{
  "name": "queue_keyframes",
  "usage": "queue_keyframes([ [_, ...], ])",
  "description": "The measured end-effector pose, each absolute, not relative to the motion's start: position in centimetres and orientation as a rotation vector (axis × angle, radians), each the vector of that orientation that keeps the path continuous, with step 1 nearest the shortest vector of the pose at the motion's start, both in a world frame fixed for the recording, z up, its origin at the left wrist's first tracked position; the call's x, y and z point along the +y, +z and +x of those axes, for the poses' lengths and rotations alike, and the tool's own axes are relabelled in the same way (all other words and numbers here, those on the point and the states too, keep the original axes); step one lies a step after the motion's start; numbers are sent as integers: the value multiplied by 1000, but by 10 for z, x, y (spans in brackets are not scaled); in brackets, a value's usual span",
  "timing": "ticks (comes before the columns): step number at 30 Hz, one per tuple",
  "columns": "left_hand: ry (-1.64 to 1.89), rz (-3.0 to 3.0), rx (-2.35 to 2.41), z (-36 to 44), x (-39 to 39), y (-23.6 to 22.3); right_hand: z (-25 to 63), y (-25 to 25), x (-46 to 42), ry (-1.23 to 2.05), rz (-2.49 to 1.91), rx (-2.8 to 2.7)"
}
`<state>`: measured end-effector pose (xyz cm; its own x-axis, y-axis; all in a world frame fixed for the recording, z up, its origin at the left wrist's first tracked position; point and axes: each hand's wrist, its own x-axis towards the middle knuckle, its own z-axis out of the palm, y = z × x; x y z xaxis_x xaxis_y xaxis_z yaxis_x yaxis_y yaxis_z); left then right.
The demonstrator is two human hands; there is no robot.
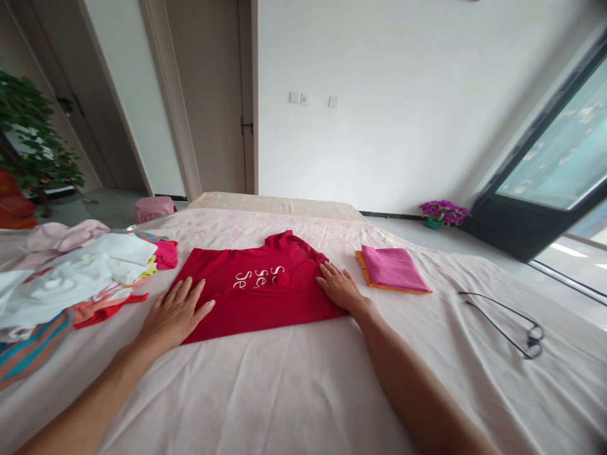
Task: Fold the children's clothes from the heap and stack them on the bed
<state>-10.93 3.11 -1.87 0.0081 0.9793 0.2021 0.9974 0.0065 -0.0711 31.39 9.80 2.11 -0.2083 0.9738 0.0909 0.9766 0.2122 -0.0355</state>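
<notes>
A dark red T-shirt [265, 309] with white lettering lies partly folded on the cloth-covered surface in front of me. Its collar end is bunched at the far right side, and one side is folded over part of the print. My left hand [177, 309] rests flat on the shirt's left edge, fingers stretched out. On the right edge, near the bunched fabric, lies my right hand [339, 287], its fingers extended and pressing on the cloth. Neither hand grips anything that I can see.
A heap of mixed clothes [85, 272] lies to the left. Right of the shirt sit folded pink and orange garments [396, 268], with eyeglasses [533, 341] farther right. Beyond the covered surface [265, 404] are a pink stool [154, 207] and a pot of purple flowers [443, 213].
</notes>
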Motion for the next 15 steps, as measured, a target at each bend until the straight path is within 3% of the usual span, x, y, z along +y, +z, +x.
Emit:
queue_keyframes([
  [7,-166,-2067,-2092,-109,32,-21,322,43,98,-77,-2008,-2189],
  [15,-172,-2073,-2105,-109,33,-21,290,27,85,-90,-1572,-2453],
])
